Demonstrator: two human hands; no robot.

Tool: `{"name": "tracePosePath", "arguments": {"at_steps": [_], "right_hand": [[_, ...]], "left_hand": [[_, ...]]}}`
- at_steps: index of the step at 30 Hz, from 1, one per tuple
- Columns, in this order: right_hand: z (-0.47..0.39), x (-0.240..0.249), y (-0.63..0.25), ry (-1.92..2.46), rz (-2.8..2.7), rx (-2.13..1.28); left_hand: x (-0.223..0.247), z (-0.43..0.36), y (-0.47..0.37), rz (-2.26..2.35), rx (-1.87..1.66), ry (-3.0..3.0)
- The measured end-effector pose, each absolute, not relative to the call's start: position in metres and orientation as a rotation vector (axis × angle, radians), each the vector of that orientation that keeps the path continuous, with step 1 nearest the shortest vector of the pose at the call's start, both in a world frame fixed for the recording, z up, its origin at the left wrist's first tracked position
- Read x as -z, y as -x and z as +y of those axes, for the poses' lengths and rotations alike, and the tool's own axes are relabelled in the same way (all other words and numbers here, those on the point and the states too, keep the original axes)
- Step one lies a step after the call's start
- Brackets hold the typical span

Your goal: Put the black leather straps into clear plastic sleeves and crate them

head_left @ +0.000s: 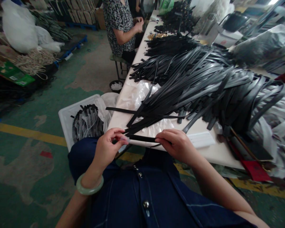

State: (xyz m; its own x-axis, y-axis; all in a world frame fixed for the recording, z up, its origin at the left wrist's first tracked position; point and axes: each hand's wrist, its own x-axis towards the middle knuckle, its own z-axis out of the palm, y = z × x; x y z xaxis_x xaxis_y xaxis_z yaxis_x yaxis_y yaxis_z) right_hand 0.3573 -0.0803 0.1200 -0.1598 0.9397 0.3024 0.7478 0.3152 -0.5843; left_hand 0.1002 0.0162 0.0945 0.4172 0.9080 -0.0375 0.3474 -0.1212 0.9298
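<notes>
My right hand [177, 144] pinches a flat black strap [142, 138] over the near edge of the table. At the strap's left end, my left hand [110, 144] is closed, thumb against fingers, on a small piece of pale translucent film [125, 139]. Whether that film is wrapped around the strap end or only touches it, I cannot tell. Just beyond my hands, loose black straps [144, 112] lie across crumpled white plastic sheeting [156, 126]. They reach out from a large pile of black straps [192, 82].
A white bin [64, 117] with bundled, film-wrapped black straps stands left of the table [204, 155]. On the right lie a phone [254, 145] and a white packet [201, 139]. Another person [120, 31] sits farther along the table, beside a small black bucket [116, 86].
</notes>
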Motion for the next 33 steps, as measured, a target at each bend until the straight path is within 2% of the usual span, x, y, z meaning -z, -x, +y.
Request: {"name": "tracePosePath", "arguments": {"at_steps": [12,24,28,33], "right_hand": [[-0.081,-0.119,-0.36,1.466,-2.01,-0.427],[-0.062,-0.137,-0.345,1.507,-2.484,-0.423],[-0.052,-0.127,-0.333,1.508,-2.631,-0.505],[-0.051,-0.11,-0.355,1.588,-2.447,-0.666]], "left_hand": [[-0.098,0.015,-0.102,1.083,-0.666,-1.716],[-0.108,0.013,-0.129,0.88,-0.287,-1.865],[-0.104,0.011,-0.14,0.799,-0.279,-1.947],[-0.091,0.017,-0.132,0.957,-0.271,-1.847]]}}
